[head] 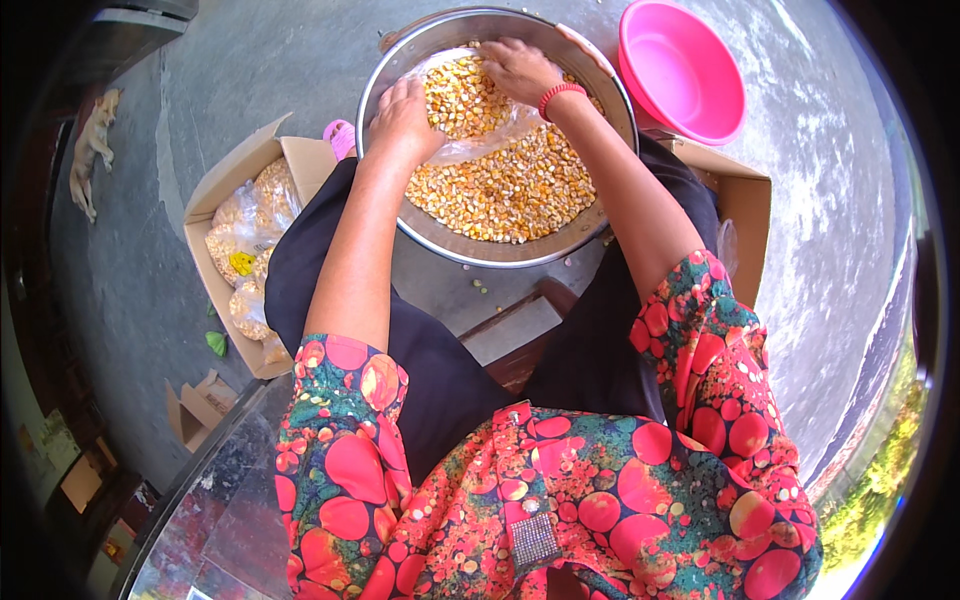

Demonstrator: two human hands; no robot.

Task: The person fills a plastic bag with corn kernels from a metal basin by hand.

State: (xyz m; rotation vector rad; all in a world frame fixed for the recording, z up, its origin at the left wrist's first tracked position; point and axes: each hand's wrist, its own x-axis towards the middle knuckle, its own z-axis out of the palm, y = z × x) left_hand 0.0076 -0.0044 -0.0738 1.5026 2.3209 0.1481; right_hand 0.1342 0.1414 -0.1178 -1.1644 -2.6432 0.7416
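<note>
A round metal pot (510,251) with a silvery rim stands before me, holding loose yellow corn kernels (510,187). Inside it lies a clear plastic bag (472,152), its mouth spread, with more kernels within. My left hand (405,120) is at the bag's left edge, thumb on the near side and fingers beyond, against the plastic. Over the kernels at the bag's far right side rests my right hand (521,71), palm down and slightly blurred. A red coiled band (561,97) circles that wrist. Whether the right fingers grip the plastic is not clear.
On the left, a cardboard box (199,225) contains several clear bags of kernels (274,187). Another cardboard box (752,225) stands at right, with a pink plastic basin (682,71) beyond it. A dog (94,154) lies on the concrete floor (217,67) at far left.
</note>
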